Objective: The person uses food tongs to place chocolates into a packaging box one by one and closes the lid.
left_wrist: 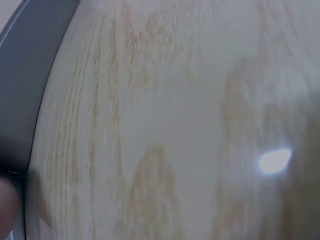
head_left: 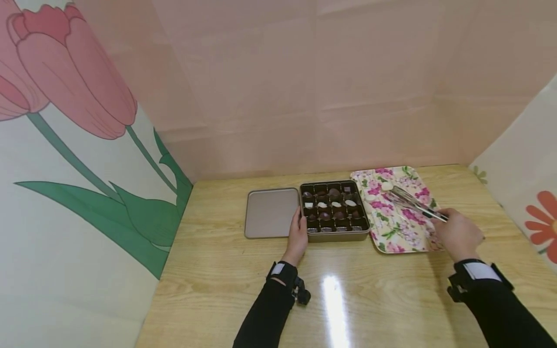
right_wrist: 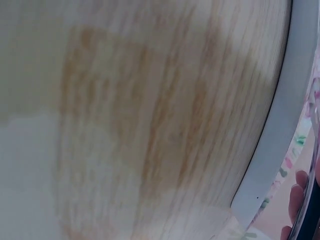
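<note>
In the head view, a chocolate box [head_left: 338, 237] holds dark and white chocolates in a divided black insert; the front row of compartments shows no chocolates. My left hand [head_left: 298, 237] rests its straight fingers against the box's left side. With my right hand [head_left: 459, 233] I grip metal tongs [head_left: 413, 202] by the handle end, over a flower-patterned tray [head_left: 393, 237]. A white oval chocolate [head_left: 386, 186] is at the tongs' tips; whether they pinch it, I cannot tell. The right wrist view shows fingers [right_wrist: 296, 200] curled around the tongs' dark handle.
A flat metal lid [head_left: 271, 212] lies left of the box on the wooden table [head_left: 226, 290]. Box and tray stand side by side, nearly touching. A pink cloth backdrop [head_left: 304, 96] rises behind the table, with flower-printed panels at both sides.
</note>
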Tool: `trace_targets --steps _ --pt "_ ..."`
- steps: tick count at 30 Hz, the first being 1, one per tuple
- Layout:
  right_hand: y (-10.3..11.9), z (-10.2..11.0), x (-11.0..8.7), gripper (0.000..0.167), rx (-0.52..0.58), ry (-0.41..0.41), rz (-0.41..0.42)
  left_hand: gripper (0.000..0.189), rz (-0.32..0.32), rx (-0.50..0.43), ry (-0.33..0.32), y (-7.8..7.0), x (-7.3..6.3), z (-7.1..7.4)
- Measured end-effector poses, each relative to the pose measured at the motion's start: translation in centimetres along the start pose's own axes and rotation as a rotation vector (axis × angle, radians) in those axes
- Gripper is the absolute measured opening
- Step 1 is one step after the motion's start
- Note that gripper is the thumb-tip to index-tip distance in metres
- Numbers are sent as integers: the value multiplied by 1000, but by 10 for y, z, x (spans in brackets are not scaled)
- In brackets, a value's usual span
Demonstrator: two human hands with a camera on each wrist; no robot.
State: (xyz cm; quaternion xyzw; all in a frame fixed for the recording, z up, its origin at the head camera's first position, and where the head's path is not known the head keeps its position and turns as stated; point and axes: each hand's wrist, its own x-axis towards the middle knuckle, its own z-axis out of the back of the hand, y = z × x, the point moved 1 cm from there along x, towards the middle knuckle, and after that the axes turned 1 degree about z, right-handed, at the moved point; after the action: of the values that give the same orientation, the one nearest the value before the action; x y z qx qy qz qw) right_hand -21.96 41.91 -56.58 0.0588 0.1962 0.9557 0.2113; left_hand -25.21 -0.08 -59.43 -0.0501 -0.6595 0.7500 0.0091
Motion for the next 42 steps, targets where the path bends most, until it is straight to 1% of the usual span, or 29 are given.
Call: trace_targets --steps 6,10,18,24,28,31,35,39,42 --pt "1 0 1 42 -4 -2 -14 52 -17 -26 -9 -4 2 1" --pt "0 2 -1 41 -4 -24 2 52 -15 -35 -11 -2 1 1" --pt "-2 7 -11 42 17 -39 35 52 -1 -30 -19 -2 -4 -1" --pt "7 17 -25 43 30 -60 82 52 -2 -33 -15 -1 -3 -1" --pt "24 28 -43 40 49 -109 155 52 -8 -13 -23 -3 -2 -2" --pt "43 36 -59 36 71 -169 243 52 -12 -13 -21 -4 -1 -2" --pt "72 38 -77 32 102 -210 357 52 -12 -27 -14 -4 -1 -2" --pt "99 29 -92 29 128 -193 459 51 -4 -32 -13 -2 -1 -1" --pt "117 21 -101 27 134 -156 519 51 10 -49 -11 -1 -1 -1"
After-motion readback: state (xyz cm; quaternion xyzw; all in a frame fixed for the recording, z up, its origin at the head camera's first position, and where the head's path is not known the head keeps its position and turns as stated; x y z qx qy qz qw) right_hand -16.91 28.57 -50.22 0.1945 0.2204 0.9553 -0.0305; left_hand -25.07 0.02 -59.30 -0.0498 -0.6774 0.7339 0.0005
